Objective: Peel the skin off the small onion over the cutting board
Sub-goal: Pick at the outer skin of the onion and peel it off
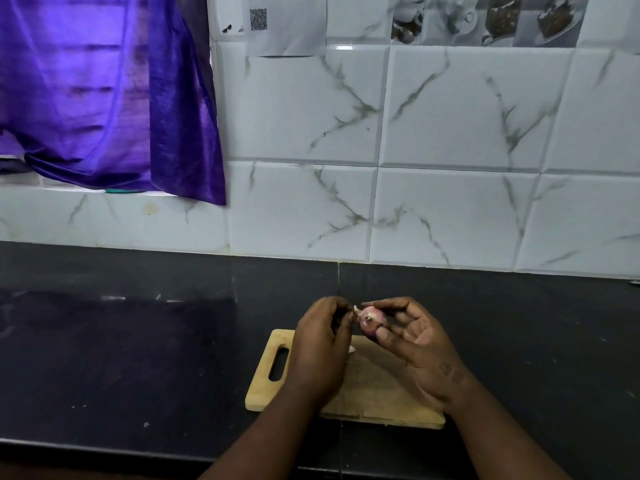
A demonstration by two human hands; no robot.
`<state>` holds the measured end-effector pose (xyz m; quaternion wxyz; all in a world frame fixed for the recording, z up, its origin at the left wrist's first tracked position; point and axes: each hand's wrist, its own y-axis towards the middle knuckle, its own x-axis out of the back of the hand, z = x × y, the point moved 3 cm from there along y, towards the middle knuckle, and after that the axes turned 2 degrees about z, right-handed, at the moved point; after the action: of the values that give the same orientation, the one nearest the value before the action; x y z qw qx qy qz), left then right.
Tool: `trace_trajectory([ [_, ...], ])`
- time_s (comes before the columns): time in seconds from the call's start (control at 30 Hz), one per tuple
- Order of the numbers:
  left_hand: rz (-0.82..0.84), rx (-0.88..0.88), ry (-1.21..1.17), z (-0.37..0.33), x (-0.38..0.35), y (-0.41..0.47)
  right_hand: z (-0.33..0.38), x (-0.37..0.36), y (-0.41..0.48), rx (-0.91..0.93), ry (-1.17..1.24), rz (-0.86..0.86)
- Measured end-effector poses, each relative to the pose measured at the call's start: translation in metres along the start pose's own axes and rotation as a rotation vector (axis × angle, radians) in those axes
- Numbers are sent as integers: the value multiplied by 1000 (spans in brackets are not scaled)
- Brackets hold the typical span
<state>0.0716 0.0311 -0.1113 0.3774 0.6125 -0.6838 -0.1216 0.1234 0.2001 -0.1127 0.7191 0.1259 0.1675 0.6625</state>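
A small pinkish-purple onion is held above the far edge of a wooden cutting board. My right hand grips it between thumb and fingertips. My left hand is curled beside the onion, its fingertips pinching a pale strip of skin at the onion's left end. A small whitish scrap of peel lies on the board just right of my left hand. Both forearms cover much of the board.
The board, with a handle slot at its left end, lies on a black countertop. A white marbled tile wall rises behind. A purple curtain hangs at the upper left.
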Motion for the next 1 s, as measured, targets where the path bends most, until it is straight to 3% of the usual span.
trace_trajectory([
  [0.1, -12, 46, -31, 4, 1, 2, 0, 2, 0, 3, 76, -2],
  [0.47, 80, 93, 222, -1, -2, -2, -5, 4, 2, -96, 187, -53],
  [0.6, -7, -16, 229, -5, 1, -2, -6, 4, 1, -130, 140, -63],
  [0.73, 9, -167, 163, -9, 0, -5, -5, 2, 0, -158, 87, -58],
  [1.0, -19, -183, 138, -9, 2, -6, -5, 1, -1, -152, 14, -46],
])
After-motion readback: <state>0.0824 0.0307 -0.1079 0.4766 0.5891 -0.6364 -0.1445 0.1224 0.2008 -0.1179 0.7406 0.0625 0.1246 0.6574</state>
